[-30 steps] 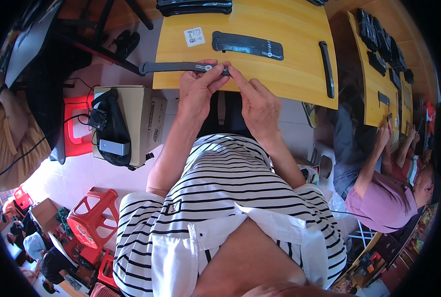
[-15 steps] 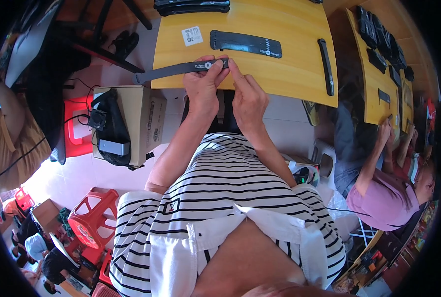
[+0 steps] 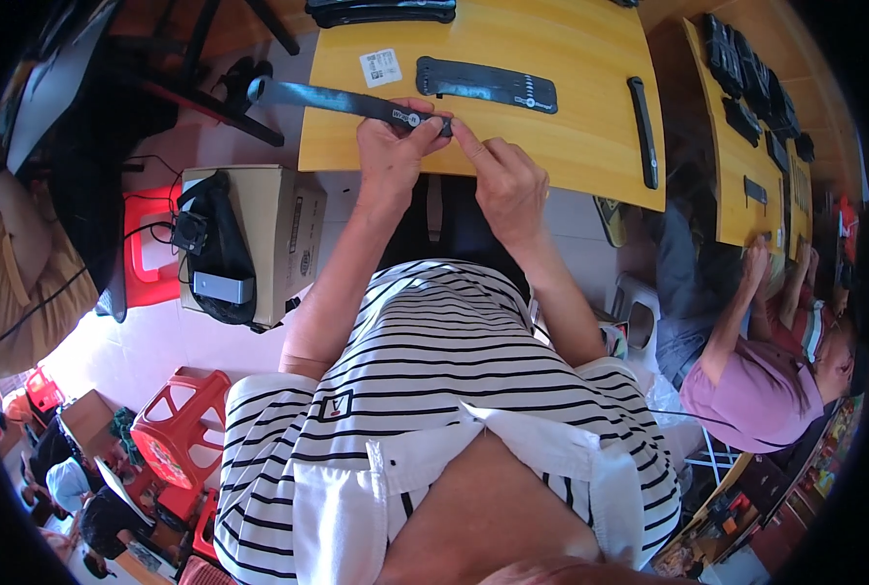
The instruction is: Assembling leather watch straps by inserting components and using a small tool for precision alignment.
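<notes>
Over the near edge of the yellow table (image 3: pixel 571 151), my left hand (image 3: pixel 387 161) is closed on a black strap (image 3: pixel 332 100) with a white printed mark, the thumb pressed on top near its right end. The strap's long free end points left past the table edge and ends in a rounded loop. My right hand (image 3: pixel 512 190) meets the strap's right end with thumb and index finger, its other fingers curled. Just beyond lie black straps (image 3: pixel 478 81) laid side by side in a flat panel. One more strap (image 3: pixel 643 136) lies by the right edge.
A white label sheet (image 3: pixel 380 67) and a pile of black straps (image 3: pixel 381 12) are on the table. A cardboard box (image 3: pixel 283 244) and a red stool (image 3: pixel 176 424) stand to the left. At right, a person in pink (image 3: pixel 751 390) works at another table (image 3: pixel 736 175).
The strap's free left end has swung up and away from me, and its shiny side now shows. My right hand has shifted slightly right, its index finger still at the strap's end.
</notes>
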### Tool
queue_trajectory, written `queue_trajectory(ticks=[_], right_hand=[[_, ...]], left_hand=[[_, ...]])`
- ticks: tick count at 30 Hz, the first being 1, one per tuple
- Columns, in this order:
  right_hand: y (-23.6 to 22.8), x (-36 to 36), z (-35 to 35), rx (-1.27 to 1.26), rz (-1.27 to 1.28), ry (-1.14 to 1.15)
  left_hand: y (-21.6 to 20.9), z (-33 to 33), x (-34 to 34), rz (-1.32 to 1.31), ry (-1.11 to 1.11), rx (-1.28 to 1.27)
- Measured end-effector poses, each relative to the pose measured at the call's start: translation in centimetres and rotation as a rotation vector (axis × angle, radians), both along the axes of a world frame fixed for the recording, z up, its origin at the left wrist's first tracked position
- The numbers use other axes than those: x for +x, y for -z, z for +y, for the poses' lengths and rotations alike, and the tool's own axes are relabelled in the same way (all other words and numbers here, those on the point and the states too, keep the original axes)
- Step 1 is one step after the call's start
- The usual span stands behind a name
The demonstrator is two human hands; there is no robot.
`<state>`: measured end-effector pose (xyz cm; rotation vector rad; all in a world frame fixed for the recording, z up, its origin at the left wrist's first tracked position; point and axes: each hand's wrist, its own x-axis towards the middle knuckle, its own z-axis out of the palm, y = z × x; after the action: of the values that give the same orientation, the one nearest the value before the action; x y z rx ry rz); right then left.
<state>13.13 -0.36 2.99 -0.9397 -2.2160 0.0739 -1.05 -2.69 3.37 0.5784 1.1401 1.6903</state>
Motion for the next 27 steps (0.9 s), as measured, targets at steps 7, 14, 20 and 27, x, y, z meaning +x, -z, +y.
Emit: queue_trajectory(ticks=[7,14,20,27], right_hand=[[-0.8,0.6,0.7,-0.127,-0.035,-0.165],[2.8,-0.9,-0.9,-0.345,0.337,-0.07],[2.8,-1.6,-1.3,-0.478,0.503,-0.028],[-1.1,1.2,1.7,-0.324,-0.137,-0.249]], left_hand=[[-1.0,0.0,-1.7,0.072,0.167,-0.18],[0.2,-0.1,-0.4,0.051,0.075,-0.077],[0.4,-0.1,0.4,0.137,0.005,-0.054],[-0.1,0.1,-2.5,0.23,0.302,-0.212]])
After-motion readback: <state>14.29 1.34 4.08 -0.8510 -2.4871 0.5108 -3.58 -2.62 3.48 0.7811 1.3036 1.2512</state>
